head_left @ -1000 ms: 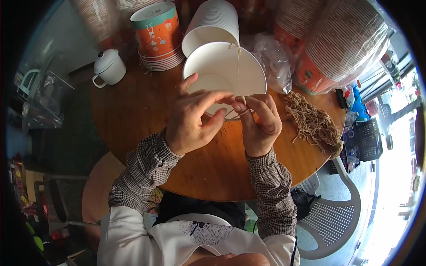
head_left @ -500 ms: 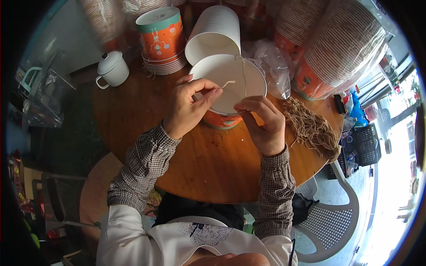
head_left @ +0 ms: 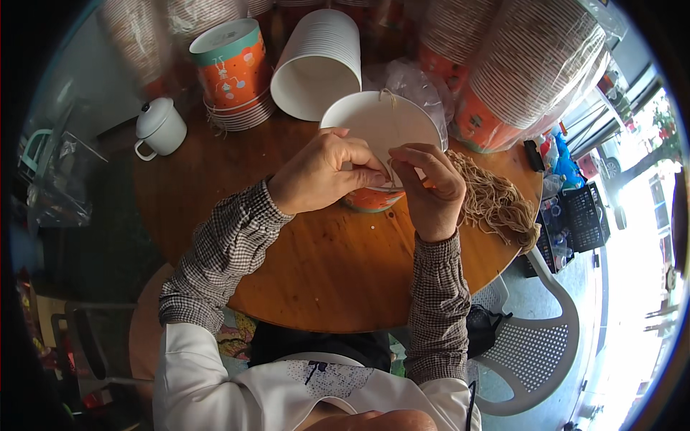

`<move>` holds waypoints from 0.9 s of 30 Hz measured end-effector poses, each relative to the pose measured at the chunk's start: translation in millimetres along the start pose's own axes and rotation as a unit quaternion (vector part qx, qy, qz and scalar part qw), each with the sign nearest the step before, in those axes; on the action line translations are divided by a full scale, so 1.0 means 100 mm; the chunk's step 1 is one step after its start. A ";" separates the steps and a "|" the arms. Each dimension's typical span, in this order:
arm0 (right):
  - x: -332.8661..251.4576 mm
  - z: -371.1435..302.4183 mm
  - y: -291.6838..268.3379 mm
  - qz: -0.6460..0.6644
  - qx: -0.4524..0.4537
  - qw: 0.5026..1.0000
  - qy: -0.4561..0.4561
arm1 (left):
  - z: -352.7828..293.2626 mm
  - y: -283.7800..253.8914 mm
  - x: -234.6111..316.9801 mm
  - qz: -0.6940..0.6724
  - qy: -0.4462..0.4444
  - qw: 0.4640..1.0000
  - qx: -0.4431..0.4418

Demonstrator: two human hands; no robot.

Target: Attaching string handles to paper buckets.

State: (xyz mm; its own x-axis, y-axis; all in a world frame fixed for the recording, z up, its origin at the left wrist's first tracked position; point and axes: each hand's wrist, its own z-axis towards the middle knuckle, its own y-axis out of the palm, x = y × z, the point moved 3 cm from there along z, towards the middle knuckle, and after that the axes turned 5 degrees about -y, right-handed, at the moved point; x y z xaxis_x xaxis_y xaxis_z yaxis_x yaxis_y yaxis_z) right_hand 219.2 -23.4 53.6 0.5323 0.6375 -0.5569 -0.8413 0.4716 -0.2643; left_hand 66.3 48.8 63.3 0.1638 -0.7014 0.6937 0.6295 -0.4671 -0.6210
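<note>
In front of me a large paper bucket (head_left: 377,200), orange outside and white inside, stands on the wooden table, its mouth facing up toward me. A thin beige string (head_left: 393,105) passes over its far rim and hangs inside. My left hand (head_left: 332,169) is closed in a pinch at the near rim, on what looks like the string's end. Close beside it, my right hand (head_left: 431,183) pinches too, thumb against fingers, at the right part of the near rim. The fingers hide most of the string between them. A loose bundle of beige strings (head_left: 496,201) lies right of my right hand.
Behind the bucket lies a stack of white buckets (head_left: 320,68) on its side. Upside-down orange buckets (head_left: 231,75) and a white lidded mug (head_left: 160,128) stand at the left. Tall bagged stacks (head_left: 532,79) rise at the back right. A grey chair (head_left: 532,352) is right of the table (head_left: 316,273).
My left hand has moved right, bringing its fingertips close to my right hand's. The string end that stuck out from the left fingers is now hidden. The view has shifted slightly.
</note>
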 end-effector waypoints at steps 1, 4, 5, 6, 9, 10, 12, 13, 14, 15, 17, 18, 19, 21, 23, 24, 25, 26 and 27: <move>0.01 -0.01 0.00 -0.006 -0.003 1.000 0.006 | 0.02 0.01 0.00 -0.002 0.001 1.000 -0.001; 0.00 -0.01 -0.01 0.000 0.000 0.999 0.042 | 0.07 0.04 -0.01 0.016 -0.012 1.000 0.010; -0.01 0.00 -0.01 0.000 -0.001 0.999 0.044 | 0.08 0.03 0.00 0.010 -0.021 1.000 0.008; -0.02 0.00 0.00 -0.009 0.002 0.999 0.039 | 0.08 0.03 -0.01 0.004 -0.031 1.000 0.005; -0.01 -0.01 0.00 -0.019 0.012 0.999 0.034 | 0.06 0.08 0.03 0.025 -0.023 0.999 0.025; -0.01 -0.01 -0.01 -0.019 0.018 0.999 0.034 | 0.07 0.08 0.03 0.024 -0.023 0.999 0.024; 0.02 -0.02 0.01 -0.020 0.013 0.999 0.038 | 0.07 0.06 0.01 -0.043 -0.012 0.999 0.028; 0.03 -0.02 0.02 -0.022 0.007 0.999 0.041 | 0.05 0.07 -0.01 -0.042 -0.013 0.999 0.028; 0.02 -0.01 0.01 -0.023 0.008 0.999 0.040 | 0.05 0.07 0.01 -0.006 -0.001 0.999 0.042; 0.00 0.00 0.01 -0.021 0.033 0.998 0.041 | 0.04 0.07 0.03 0.031 0.012 0.998 0.055; 0.04 0.00 -0.01 0.004 0.091 0.995 0.029 | 0.06 0.04 0.08 -0.053 -0.017 0.996 0.072; 0.08 -0.01 -0.02 0.027 0.126 0.992 0.016 | 0.06 0.02 0.07 -0.136 -0.048 0.986 0.088; 0.07 -0.02 -0.04 0.016 0.119 0.993 -0.005 | 0.06 0.02 0.06 -0.135 -0.046 0.986 0.089; 0.04 -0.03 -0.04 0.003 0.060 0.998 0.031 | 0.04 0.00 0.03 -0.153 -0.043 0.981 0.108; 0.02 -0.02 -0.03 -0.033 0.018 0.999 0.014 | 0.03 0.00 0.03 -0.165 -0.060 0.978 0.109; 0.00 0.00 -0.02 -0.069 -0.006 0.998 -0.013 | 0.03 0.00 0.02 -0.177 -0.079 0.975 0.108; 0.01 0.00 -0.01 -0.080 -0.014 0.996 -0.026 | 0.03 0.01 0.01 -0.177 -0.079 0.975 0.109; 0.01 0.00 0.00 -0.080 -0.015 0.996 -0.028 | 0.03 0.00 0.00 -0.165 -0.069 0.976 0.124; 0.03 0.00 0.00 -0.076 -0.006 0.997 -0.030 | 0.03 -0.02 0.00 -0.153 -0.059 0.977 0.140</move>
State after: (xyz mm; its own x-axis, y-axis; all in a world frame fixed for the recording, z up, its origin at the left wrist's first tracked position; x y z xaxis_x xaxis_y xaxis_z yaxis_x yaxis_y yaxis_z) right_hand 220.6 -21.4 51.4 0.6583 0.5949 -0.4612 -0.7512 0.5585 -0.3519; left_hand 67.0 51.2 65.6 0.0111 -0.4778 0.8784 0.8428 -0.4683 -0.2654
